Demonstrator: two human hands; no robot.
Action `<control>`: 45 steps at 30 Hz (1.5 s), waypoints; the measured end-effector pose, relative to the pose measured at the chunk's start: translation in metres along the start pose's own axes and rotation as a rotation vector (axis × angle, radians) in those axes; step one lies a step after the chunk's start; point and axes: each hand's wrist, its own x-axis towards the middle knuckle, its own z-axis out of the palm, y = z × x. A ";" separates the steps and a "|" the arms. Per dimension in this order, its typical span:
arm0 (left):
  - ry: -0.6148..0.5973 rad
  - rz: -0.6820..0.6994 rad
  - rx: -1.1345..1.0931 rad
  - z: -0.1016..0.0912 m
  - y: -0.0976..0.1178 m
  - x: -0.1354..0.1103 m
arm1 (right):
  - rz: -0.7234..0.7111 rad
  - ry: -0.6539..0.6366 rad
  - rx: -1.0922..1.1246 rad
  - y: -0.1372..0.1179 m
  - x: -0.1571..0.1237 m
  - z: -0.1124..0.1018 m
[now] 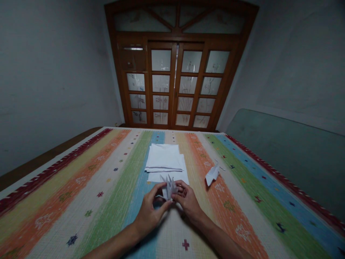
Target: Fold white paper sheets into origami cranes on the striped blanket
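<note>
Between my two hands is a small piece of folded white paper [169,187], with several pointed layers fanning upward like an origami figure. My left hand [152,208] grips its left side and base between thumb and fingers. On the other side, the thumb and fingers of my right hand [187,201] pinch its right edge near the bottom. The fingers hide the lower part of the paper. Just beyond my hands lies a stack of white paper sheets [164,156]. A second folded white paper figure [212,174], with thin points, rests to the right.
A striped, multicoloured cloth [107,201] covers the table. Brown wood [51,156] shows along the table's left edge. A pale green panel [285,158] stands along the right side. Beyond the table are wooden doors [174,86] with glass panes, between grey walls.
</note>
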 end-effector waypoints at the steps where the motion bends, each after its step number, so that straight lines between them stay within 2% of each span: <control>1: -0.035 -0.001 -0.030 -0.003 0.001 0.001 | 0.001 -0.018 0.000 -0.002 0.000 -0.002; 3: -0.064 0.011 -0.058 -0.011 0.001 0.003 | 0.019 -0.055 -0.013 -0.006 0.001 -0.005; 9: -0.042 0.090 -0.026 -0.031 0.004 0.018 | 0.082 -0.179 -0.021 -0.009 0.003 -0.014; 14: -0.108 0.190 0.052 -0.034 0.009 0.026 | 0.151 -0.278 0.039 -0.007 0.001 -0.018; 19: -0.105 0.244 0.124 -0.036 0.013 0.027 | 0.175 -0.310 0.031 -0.007 0.000 -0.019; 24: -0.050 0.198 0.128 -0.034 0.013 0.025 | 0.185 -0.297 0.105 -0.002 0.000 -0.018; 32: 0.018 -0.134 -0.161 -0.019 0.010 0.017 | 0.209 -0.313 0.126 0.004 -0.003 -0.013; 45: -0.032 -0.100 -0.119 -0.017 0.008 0.014 | 0.185 -0.295 0.091 -0.003 -0.005 -0.005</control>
